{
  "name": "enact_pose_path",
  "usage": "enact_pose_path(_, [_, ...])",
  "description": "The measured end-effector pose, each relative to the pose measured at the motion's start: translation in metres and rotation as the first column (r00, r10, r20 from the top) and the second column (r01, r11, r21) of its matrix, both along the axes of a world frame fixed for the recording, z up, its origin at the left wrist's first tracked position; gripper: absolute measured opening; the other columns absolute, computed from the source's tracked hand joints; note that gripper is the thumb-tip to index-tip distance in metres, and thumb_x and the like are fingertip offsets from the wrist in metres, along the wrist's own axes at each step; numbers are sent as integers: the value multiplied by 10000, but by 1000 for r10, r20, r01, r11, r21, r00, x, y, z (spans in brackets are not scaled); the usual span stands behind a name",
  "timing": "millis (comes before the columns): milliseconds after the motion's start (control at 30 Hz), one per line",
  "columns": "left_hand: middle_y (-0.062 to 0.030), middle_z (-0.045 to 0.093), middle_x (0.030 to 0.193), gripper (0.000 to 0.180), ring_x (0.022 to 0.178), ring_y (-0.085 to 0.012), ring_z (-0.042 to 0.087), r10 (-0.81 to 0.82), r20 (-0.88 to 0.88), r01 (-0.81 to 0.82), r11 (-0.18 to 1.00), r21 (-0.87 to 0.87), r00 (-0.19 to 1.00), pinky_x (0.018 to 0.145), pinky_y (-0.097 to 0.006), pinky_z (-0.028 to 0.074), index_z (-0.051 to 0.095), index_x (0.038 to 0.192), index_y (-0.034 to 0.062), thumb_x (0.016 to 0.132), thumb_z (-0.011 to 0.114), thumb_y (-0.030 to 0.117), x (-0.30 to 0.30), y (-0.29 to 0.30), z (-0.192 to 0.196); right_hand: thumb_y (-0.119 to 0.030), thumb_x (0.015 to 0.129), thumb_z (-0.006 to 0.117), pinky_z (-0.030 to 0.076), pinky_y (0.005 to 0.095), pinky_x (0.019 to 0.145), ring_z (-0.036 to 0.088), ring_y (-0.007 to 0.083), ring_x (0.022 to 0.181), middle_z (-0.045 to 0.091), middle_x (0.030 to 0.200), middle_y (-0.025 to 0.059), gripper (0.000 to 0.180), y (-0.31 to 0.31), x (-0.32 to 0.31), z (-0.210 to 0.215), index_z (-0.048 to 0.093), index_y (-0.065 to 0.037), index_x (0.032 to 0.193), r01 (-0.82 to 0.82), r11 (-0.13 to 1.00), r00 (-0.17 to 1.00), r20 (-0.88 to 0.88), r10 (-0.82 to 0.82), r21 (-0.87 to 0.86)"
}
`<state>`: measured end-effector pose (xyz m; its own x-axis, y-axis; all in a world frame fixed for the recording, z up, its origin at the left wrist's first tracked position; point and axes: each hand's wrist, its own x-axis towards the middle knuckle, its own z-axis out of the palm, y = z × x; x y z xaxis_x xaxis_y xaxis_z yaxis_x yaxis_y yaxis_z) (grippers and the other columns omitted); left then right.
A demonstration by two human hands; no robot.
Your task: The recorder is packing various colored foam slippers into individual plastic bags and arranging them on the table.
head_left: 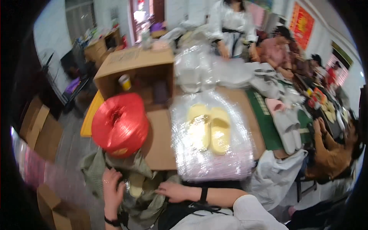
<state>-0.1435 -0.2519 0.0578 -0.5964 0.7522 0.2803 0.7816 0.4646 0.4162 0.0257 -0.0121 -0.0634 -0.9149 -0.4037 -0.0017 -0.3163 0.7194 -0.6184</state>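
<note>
A greenish-grey woven sack gapes in front of me, below the table's front edge. Inside its mouth lies a pale yellow slipper, seemingly in clear plastic. My left hand is over the sack's left side, fingers apart and nothing visible in them. From the right, my right hand reaches to the sack's other side, its fingers stretched out and touching the cloth. A pair of yellow slippers lies on a stack of clear plastic bags on the table.
A big red roll of plastic twine stands left, before an open cardboard box. Grey slippers lie on a green mat at right. Wrapped slippers are heaped behind. A person stands across; others sit right.
</note>
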Motion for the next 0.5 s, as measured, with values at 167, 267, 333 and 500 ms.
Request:
enact_pose_path(167, [-223,626,1223,385,1189,-379,574,-447,-4,446,892,-72,895,980,-435,471,618,1239,10,895,679,174,80,65,54,-127,903,647,526,404,889,626,342,1032,631,1136,151,371,42,85,97,582,-60,1262,84,944,976,-163,-142,-319])
enact_pose_path(267, [-201,519,1391,467,1342,-372,442,-604,126,611,791,-23,787,1080,-437,382,571,1310,28,868,684,128,116,91,73,-74,885,672,533,357,739,664,280,881,679,972,102,189,74,147,144,676,-59,1073,237,820,753,-436,-494,-521])
enact_pose_path(333, [-206,506,1402,500,1332,-396,444,-639,140,629,769,113,756,1083,-456,377,553,1343,41,865,679,116,141,120,94,-3,872,657,513,288,652,646,164,786,686,942,74,187,100,189,156,698,-46,1050,482,606,539,-332,-774,-633])
enact_pose_path(500, [-218,566,1262,632,1184,-387,547,-328,-103,343,913,223,939,986,-453,455,515,1365,32,795,759,158,137,208,42,-182,942,662,486,265,683,620,126,783,684,909,72,246,171,222,143,664,-34,1139,717,130,-11,-198,-980,-685])
